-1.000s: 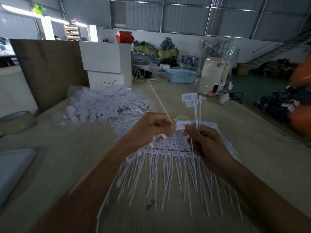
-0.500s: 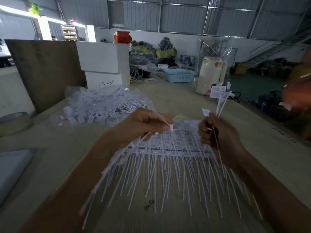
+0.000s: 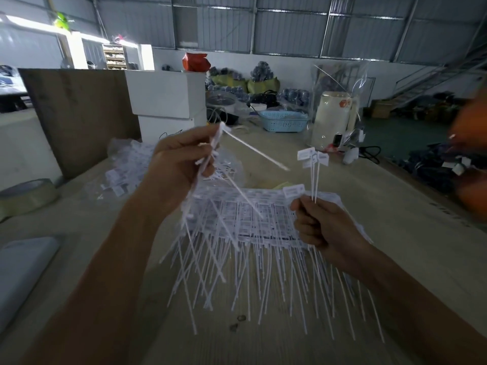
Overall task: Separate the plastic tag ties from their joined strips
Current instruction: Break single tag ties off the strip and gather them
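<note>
Left hand: your left hand (image 3: 181, 164) is lifted over the middle of the table (image 3: 411, 248); its fingers are curled round one end of a joined strip (image 3: 210, 233), and the loose tails hang down to the wood.
Right hand: your right hand (image 3: 320, 222) is closed tight round a few torn-off ties (image 3: 313, 164); their little flags stand up above your fist.
Big stack: more joined strips (image 3: 263, 206) lie flat in the middle of the table, under both hands.
How to do it well: I think you should pinch one tie close to its flag; hold the strip firm; snap it off with a short twist; do not yank, or the tails may tangle.
Nearby: a bag of ties (image 3: 126, 169) sits toward the far left; a tape roll (image 3: 26, 196) is at the left edge.
In the way: the hanging tails cross each other and could catch.
</note>
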`<state>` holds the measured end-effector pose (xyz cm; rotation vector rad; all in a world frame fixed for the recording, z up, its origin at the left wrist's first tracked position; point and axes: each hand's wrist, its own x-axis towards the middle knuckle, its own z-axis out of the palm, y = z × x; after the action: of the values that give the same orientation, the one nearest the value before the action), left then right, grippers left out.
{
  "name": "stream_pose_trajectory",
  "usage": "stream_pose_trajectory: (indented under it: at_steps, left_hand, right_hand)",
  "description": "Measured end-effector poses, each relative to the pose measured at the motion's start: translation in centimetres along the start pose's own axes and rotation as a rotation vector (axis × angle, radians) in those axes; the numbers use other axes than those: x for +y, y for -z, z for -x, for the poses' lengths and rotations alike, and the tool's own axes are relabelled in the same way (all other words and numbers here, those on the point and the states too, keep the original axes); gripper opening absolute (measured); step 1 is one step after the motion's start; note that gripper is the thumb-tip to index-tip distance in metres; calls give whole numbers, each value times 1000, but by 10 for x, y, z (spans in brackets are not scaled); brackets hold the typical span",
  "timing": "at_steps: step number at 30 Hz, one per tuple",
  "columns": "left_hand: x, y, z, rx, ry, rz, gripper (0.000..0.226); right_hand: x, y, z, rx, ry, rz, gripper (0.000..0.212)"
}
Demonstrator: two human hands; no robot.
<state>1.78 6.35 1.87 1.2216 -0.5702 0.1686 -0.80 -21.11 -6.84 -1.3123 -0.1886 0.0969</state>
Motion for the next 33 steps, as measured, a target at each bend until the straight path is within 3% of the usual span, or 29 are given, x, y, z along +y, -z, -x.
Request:
stream_pose_trajectory:
  at_steps: [3,7,11,12,17,21,25,30,33]
  left_hand:
    - [32,16,-9,-29,-33,7,41]
    - [63,21,-14,-303,-47,305,20]
    - [53,8,-11,-99,-96,-246,34]
    - [48,2,-9,-109,-97,-324,34]
    - [10,-34,-10,-472,-67,-771,38]
    - [-23,-50,-16,-562,16,-812,29]
    - [-38,-58,-17,-522,-25,-767,27]
    - [-49,-56,-7,-438,-330,-1015,27]
    - [-59,-48,5,-391,-365,-1147,36]
  right_hand:
    - [-1,0,2,-39,-29,4,34]
    - [3,-2,3,-62,-48,59,33]
    - [6,-4,2,-23,-62,64,34]
    - [6,-4,3,-13,-65,74,34]
    - [4,-6,4,2,-76,37,37]
    - [-2,-7,5,-43,-55,-130,44]
    - [-2,-7,5,-22,88,-2,40]
    - [-7,-5,4,-11,118,-107,39]
    - [-7,-1,3,25,94,-133,40]
